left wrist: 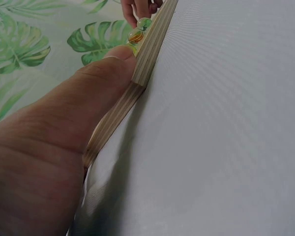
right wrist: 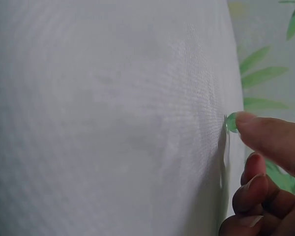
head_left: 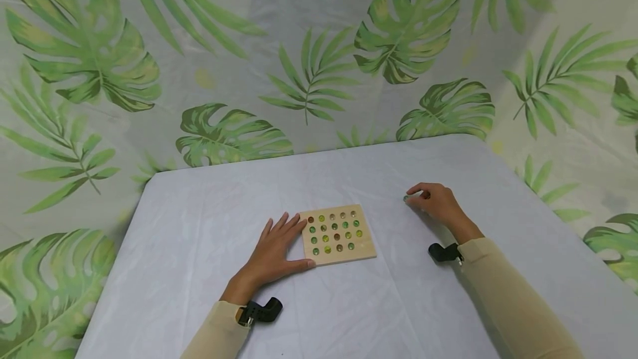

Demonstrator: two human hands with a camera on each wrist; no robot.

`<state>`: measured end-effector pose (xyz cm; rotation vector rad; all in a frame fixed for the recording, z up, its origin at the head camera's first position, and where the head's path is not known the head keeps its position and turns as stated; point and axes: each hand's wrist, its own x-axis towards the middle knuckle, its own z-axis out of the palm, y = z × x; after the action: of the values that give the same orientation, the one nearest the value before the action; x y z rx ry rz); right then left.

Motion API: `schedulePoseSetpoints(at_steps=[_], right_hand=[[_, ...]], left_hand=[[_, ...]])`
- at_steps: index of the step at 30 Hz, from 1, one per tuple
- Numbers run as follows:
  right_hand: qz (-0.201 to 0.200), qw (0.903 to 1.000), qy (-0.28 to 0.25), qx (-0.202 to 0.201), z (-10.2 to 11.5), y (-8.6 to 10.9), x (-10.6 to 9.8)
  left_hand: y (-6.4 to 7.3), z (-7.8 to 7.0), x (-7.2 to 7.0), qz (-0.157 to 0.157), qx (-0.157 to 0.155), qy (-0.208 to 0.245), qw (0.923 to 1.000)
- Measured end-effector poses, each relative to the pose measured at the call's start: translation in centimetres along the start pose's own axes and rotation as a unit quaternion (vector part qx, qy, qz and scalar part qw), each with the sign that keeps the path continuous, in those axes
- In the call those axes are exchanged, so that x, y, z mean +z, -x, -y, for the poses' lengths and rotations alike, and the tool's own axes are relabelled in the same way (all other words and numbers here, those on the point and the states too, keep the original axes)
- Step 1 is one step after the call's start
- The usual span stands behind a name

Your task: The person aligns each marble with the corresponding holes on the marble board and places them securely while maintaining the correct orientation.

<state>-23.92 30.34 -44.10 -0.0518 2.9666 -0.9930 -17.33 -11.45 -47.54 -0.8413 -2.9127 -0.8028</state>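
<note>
A pale wooden board (head_left: 368, 249) lies on the table, with several glass marbles (head_left: 336, 236) in rows of hollows; they are green, yellow-green, brownish and clear. My left hand (head_left: 273, 252) is spread at the board's left side, fingertips on its far left corner and thumb at its near edge. In the left wrist view, that thumb (left wrist: 105, 69) presses against the board's layered edge (left wrist: 150, 54), beside the marbles. To the right of the board, my right hand (head_left: 437, 203) pinches a green marble (right wrist: 231, 122) close to the cloth. Its other fingers are curled.
White cloth (head_left: 224, 198) covers the table, whose far edge meets a leaf-patterned curtain (head_left: 309, 82). A black wrist device (head_left: 261, 310) sits on the left wrist, and another black device (head_left: 442, 252) on the right.
</note>
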Motion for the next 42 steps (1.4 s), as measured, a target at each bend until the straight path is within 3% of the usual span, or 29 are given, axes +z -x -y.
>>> schedulePoseSetpoints(at_steps=[18, 25, 42], right_hand=[[0.008, 0.9999, 0.014, -0.004, -0.2, -0.2, 0.1], [0.012, 0.9999, 0.006, -0.009, 0.4, 0.3, 0.4], [0.032, 0.995, -0.013, -0.094, 4.8, 2.9, 2.3]], left_hand=[[-0.2, 0.3, 0.3, 0.009, -0.003, -0.003, 0.9999], [-0.1, 0.2, 0.4, -0.001, 0.003, -0.003, 1.0], [0.0, 0.0, -0.2, 0.012, -0.004, -0.002, 0.9999]])
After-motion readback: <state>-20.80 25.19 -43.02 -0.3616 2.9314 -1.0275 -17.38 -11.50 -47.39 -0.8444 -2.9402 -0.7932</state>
